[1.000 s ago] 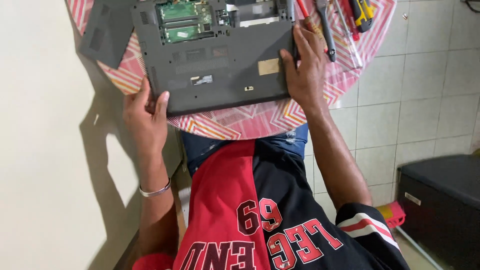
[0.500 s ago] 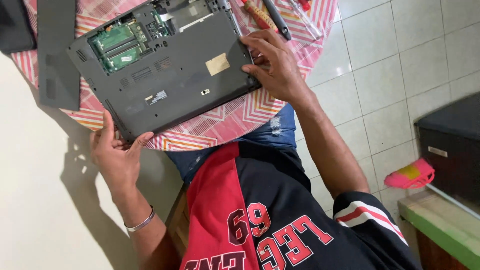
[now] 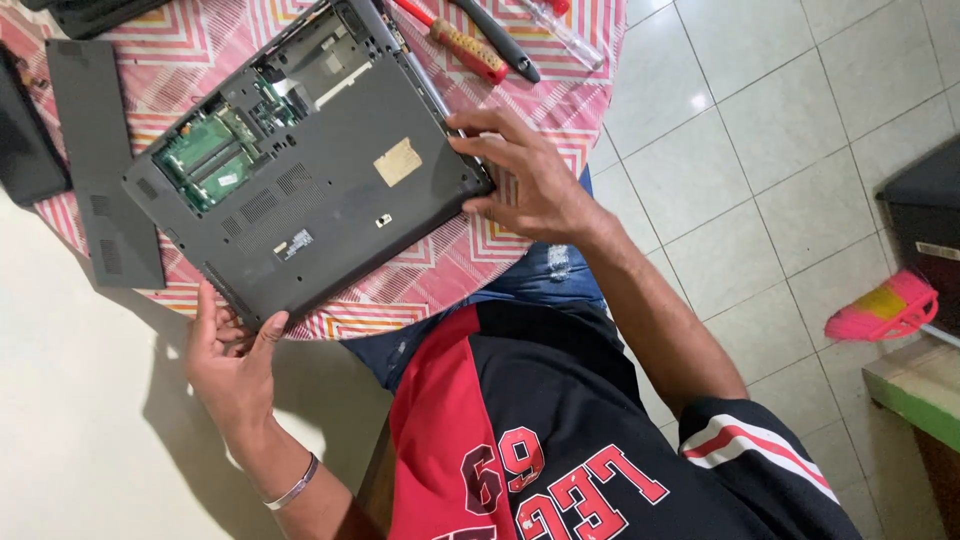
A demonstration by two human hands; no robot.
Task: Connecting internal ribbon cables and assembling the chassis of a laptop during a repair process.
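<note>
Both hands grip an upturned laptop [image 3: 310,190] by opposite corners: left hand [image 3: 232,365], right hand [image 3: 520,175], fingers curled on. Removed cover [image 3: 100,165] and screwdrivers [image 3: 470,45] lie beside it on the desk [image 3: 470,265].

laptop [image 3: 330,190] top corner and screwdrivers [image 3: 470,45] cut off.

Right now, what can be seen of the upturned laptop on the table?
The laptop lies bottom-up and askew on a round table with a pink zigzag cloth. Its dark grey shell looks like plastic, with vent slots and a tan sticker. An access bay is open, baring green circuit boards. The removed cover panel lies beside it. The left hand grips one corner at the table's edge; the right hand holds the opposite side edge.
</note>
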